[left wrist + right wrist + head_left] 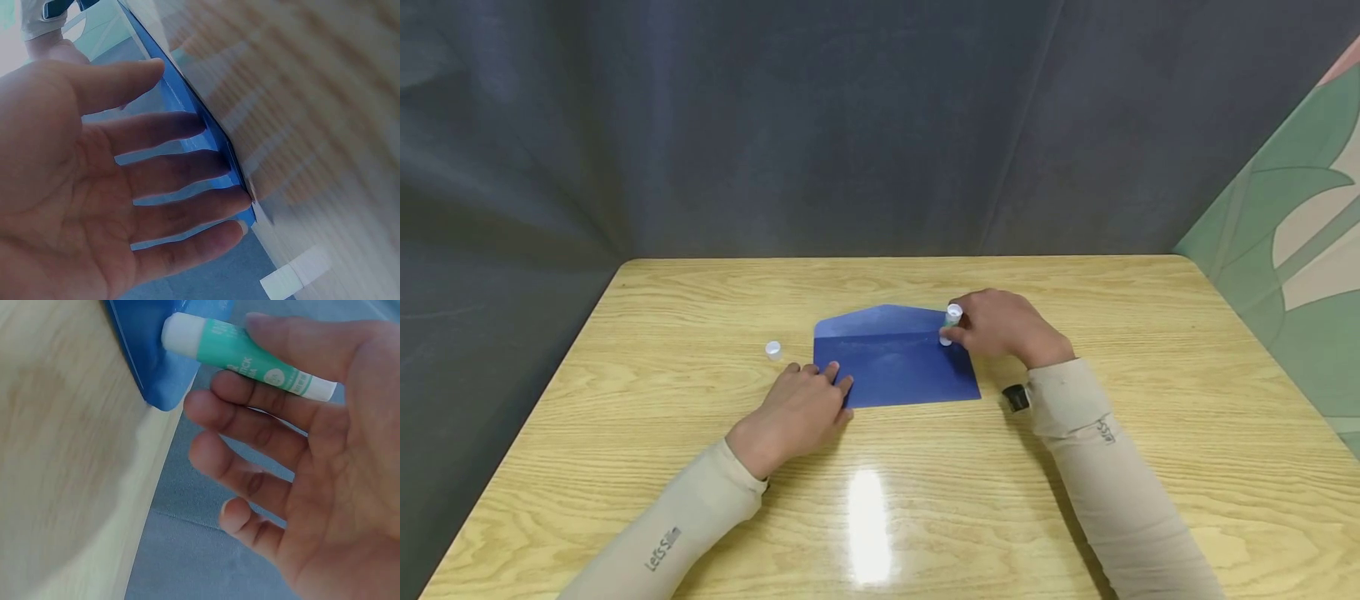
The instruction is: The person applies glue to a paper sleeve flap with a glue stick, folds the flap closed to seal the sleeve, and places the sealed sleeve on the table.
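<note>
Blue, the envelope [895, 375] is being steadied under the straight fingers of the left hand [801, 408]; the glue stick [228, 350] is being pinched by the right hand [1007, 327], light, even pressure probably being needed.

Seeing 1 blue envelope [902, 375], 1 green-and-white glue stick [228, 350], 1 small white cap [773, 351], 1 wood-grain table [962, 500]. Also 1 left hand [796, 410] + 1 right hand [1003, 325] = 2 hands, plus 2 beige sleeves [1142, 492].

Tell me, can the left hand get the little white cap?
Probably yes: the white cap lies near the left hand, with nothing visible between; that hand only rests on the blue envelope.
</note>
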`<state>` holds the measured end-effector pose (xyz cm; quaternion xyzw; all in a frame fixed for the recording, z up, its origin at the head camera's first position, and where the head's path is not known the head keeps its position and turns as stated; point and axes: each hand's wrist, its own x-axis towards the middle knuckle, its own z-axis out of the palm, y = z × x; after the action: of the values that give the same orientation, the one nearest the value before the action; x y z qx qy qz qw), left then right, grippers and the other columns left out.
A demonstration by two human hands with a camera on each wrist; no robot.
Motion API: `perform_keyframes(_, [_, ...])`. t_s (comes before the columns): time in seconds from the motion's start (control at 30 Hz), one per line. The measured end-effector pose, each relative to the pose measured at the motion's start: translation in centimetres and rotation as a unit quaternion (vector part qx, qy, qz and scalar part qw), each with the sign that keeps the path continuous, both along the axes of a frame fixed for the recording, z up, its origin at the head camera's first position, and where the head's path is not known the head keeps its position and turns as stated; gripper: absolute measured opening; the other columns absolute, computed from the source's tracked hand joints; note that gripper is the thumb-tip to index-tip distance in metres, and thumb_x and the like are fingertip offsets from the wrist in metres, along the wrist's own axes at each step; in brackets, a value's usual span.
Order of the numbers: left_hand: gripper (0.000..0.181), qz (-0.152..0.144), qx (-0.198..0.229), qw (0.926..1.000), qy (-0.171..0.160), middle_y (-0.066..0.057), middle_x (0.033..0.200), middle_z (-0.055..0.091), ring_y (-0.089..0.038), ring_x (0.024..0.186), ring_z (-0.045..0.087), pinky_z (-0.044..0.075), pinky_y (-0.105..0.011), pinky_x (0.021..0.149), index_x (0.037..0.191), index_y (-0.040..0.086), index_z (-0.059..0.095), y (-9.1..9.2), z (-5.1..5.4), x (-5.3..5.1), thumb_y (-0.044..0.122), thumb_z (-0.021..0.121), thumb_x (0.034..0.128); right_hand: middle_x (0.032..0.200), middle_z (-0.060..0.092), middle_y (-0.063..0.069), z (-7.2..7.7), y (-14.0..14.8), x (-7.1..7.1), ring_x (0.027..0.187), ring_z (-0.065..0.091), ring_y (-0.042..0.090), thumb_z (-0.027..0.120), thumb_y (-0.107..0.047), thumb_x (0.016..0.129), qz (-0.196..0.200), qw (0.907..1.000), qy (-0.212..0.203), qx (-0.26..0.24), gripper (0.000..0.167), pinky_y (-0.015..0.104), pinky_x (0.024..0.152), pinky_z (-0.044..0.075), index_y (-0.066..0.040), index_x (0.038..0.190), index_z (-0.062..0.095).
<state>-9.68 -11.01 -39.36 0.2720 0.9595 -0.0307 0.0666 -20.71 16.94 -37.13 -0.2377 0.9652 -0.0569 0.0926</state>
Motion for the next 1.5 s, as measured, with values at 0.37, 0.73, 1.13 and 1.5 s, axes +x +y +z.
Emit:
perform_keyframes(0.37, [0.04, -0.013, -0.02, 0.9996, 0.014, -0.019, 0.142, 0.057, -0.039, 0.112, 0.065, 0.054, -0.048, 0.088, 0.138, 0.01, 0.06, 0.0, 0.1, -0.1, 0.019, 0.058, 0.0998, 0.076, 0.06, 0.0, 0.7, 0.6, 0.0, 0.072, 0.057, 0.018, 0.061, -0.041, 0.096, -0.009, 0.9997, -0.004, 0.021, 0.026, 0.036, 0.064, 0.044, -0.019, 0.081, 0.06])
perform_keyframes(0.73, [0.047, -0.001, 0.009, 1.0, 0.002, -0.024, 0.143, 0.055, -0.04, 0.115, 0.065, 0.051, -0.053, 0.094, 0.141, 0.023, 0.059, 0.5, -0.2, -0.2, 0.014, 0.061, 0.0941, 0.071, 0.061, -0.005, 1.6, -1.9, 1.7, 0.066, 0.057, 0.013, 0.064, -0.043, 0.094, 0.011, 0.9987, 0.05, 0.003, 0.026, 0.034, 0.061, 0.046, -0.02, 0.081, 0.062])
perform_keyframes(1.13, [0.043, 0.025, 0.004, 0.9997, 0.006, -0.025, 0.139, 0.058, -0.044, 0.117, 0.063, 0.049, -0.058, 0.096, 0.138, 0.02, 0.061, -0.7, -0.7, 0.7, 0.018, 0.062, 0.0955, 0.074, 0.061, -0.008, -0.8, -10.3, 1.9, 0.065, 0.057, 0.009, 0.061, -0.047, 0.096, 0.084, 0.9929, 0.077, -0.032, 0.026, 0.032, 0.061, 0.048, -0.023, 0.088, 0.063])
perform_keyframes(1.5, [0.042, 0.014, 0.011, 0.9998, -0.001, -0.025, 0.141, 0.055, -0.043, 0.118, 0.062, 0.049, -0.059, 0.097, 0.138, 0.02, 0.061, -0.1, -0.4, 0.3, 0.019, 0.064, 0.096, 0.083, 0.065, -0.009, -1.3, -13.5, 1.5, 0.071, 0.059, 0.01, 0.057, -0.049, 0.098, 0.075, 0.9966, 0.034, -0.011, 0.034, 0.033, 0.069, 0.051, -0.023, 0.117, 0.067])
